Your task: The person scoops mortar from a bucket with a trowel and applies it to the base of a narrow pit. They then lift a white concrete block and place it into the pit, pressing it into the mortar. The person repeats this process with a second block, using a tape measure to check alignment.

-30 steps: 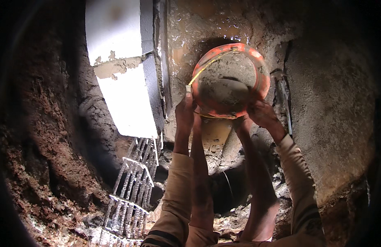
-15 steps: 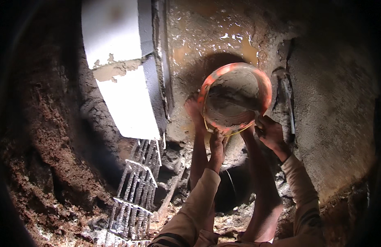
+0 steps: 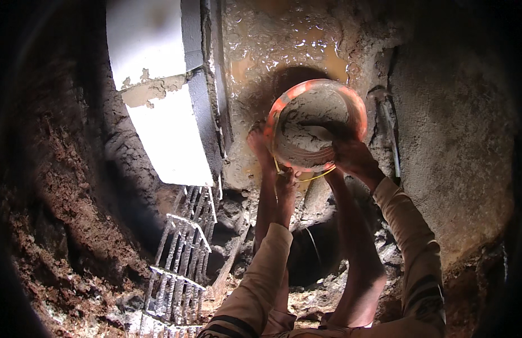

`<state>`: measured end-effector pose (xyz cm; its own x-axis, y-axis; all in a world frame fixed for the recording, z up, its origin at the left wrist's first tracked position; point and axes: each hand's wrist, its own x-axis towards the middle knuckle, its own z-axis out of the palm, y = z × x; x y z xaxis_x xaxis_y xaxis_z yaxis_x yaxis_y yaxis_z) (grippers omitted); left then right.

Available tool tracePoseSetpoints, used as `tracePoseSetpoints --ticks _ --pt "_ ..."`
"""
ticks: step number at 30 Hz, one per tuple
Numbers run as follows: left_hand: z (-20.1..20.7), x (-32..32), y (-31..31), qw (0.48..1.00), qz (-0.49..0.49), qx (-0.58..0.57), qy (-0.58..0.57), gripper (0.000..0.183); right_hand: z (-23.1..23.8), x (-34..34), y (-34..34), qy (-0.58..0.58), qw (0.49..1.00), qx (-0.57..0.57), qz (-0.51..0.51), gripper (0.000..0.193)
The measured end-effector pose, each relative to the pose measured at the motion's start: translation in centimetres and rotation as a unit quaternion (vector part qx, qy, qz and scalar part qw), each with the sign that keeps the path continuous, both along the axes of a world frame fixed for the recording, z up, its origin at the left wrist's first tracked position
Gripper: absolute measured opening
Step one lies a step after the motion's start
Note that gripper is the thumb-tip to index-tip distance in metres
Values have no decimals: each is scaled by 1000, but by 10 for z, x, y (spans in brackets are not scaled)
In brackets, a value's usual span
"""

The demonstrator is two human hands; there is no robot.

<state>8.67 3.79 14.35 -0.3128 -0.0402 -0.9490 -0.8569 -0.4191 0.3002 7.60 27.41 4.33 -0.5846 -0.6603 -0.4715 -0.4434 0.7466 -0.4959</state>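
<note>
A round orange bucket [image 3: 359,110] with a yellow handle [image 3: 320,176] stands between my bare legs, partly filled with wet grey mortar [image 3: 306,137]. My left hand [image 3: 286,183] is closed at its near rim, beside the handle, the fingertips partly hidden. Over the right side of the rim reaches my right hand [image 3: 354,158], its fingers curled and down in the bucket. Deep shadow lies around those fingers, so whatever they hold does not show clearly.
Left of the bucket is a long white block-like form [image 3: 170,132] smeared with mortar. A cage of steel reinforcing bars [image 3: 179,253] extends below it. A rough grey wall [image 3: 447,141] rises at right, a pipe-like piece [image 3: 391,127] beside it. Wet, muddy ground [image 3: 252,67] lies beyond.
My right hand has moved up and left, from outside the rim to inside the bucket. The mortar's surface looks different, with ridges near the front. My left hand stays at the near rim.
</note>
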Motion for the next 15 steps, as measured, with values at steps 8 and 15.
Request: tracePoseSetpoints --ticks 8,15 --pt "-71 81 -101 885 -459 -67 22 57 -14 -13 23 -603 577 -411 -368 35" --pt "23 -145 -233 745 -360 -470 307 35 54 18 19 -547 615 -289 -490 43"
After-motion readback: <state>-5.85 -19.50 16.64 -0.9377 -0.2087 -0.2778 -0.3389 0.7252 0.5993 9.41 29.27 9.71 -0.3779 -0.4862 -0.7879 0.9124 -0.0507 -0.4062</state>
